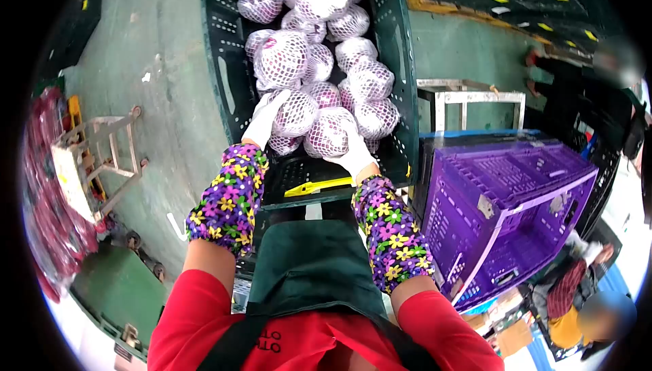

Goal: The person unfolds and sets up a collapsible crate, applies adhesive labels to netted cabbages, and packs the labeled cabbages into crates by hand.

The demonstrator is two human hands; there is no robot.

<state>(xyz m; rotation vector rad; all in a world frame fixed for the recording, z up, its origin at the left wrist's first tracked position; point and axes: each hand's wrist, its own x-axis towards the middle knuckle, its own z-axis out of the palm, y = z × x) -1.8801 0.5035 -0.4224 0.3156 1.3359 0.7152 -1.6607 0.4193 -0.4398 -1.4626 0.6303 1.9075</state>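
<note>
Lying along the left edge of the frame are red bundles [51, 188] under clear plastic, with a white metal-framed cart [75, 175] just right of them. In the upper middle stands a dark green crate [402, 52] holding many round items, reddish-purple under white netting and clear film, some resting on others. Near the crate's lower left, the left hand [267, 120], white-gloved below a floral sleeve [231, 198], lies along the left side of one wrapped item [297, 114]. Apart from it, toward the crate's lower right, the gloved right hand [356, 155] touches the right side of a second wrapped item [327, 133]. How firmly either hand grips, I cannot tell. Right of the crate are a pale metal stand [468, 96] and, lower, a tilted purple crate [468, 167].
</note>
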